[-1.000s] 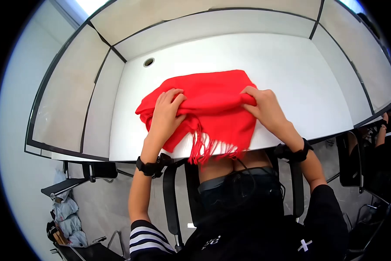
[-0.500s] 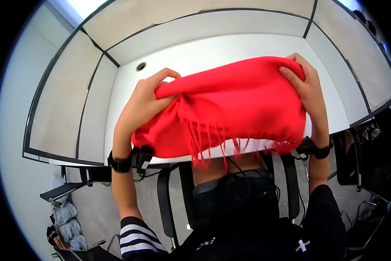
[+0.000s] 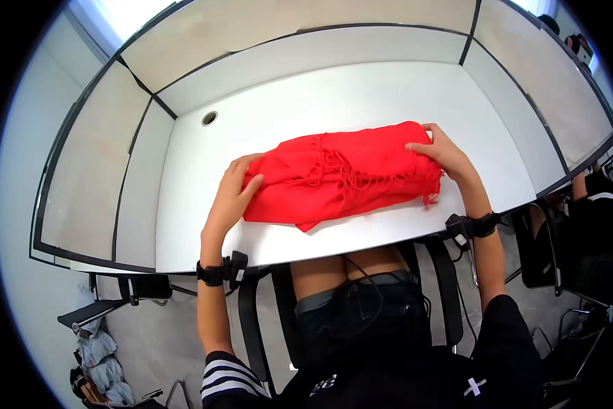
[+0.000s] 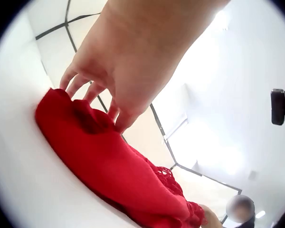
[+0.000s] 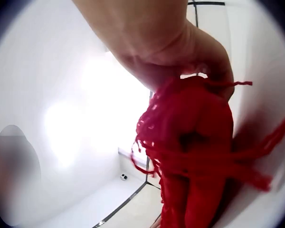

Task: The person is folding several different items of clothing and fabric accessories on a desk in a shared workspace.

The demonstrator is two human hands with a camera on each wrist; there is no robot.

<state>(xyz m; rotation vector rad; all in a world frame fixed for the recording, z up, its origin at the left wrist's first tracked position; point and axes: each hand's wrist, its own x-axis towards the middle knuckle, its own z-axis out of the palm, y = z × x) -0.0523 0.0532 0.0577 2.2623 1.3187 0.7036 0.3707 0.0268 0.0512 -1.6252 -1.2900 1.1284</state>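
A red scarf (image 3: 361, 163) lies as a long folded bundle across the white desk (image 3: 306, 88), its fringe (image 3: 347, 177) running along the top and hanging off the right end. My left hand (image 3: 233, 187) holds the bundle's left end, thumb on top and fingers on the far side. In the left wrist view those fingers (image 4: 91, 90) reach down to the scarf's edge. At the other end my right hand (image 3: 448, 153) grips the scarf, with the thumb over the top and the fingers behind. In the right wrist view loose strands and open folds show beneath that hand.
Low partition walls (image 3: 306, 51) enclose the back and sides of the desk. A round cable hole (image 3: 209, 118) sits at its back left. A black chair (image 3: 252, 327) stands at the front edge, around the person's legs.
Both hands lifted and spread the scarf, then brought it down onto the desk. It is now a narrower bundle, with the fringe on top instead of hanging toward the front edge.
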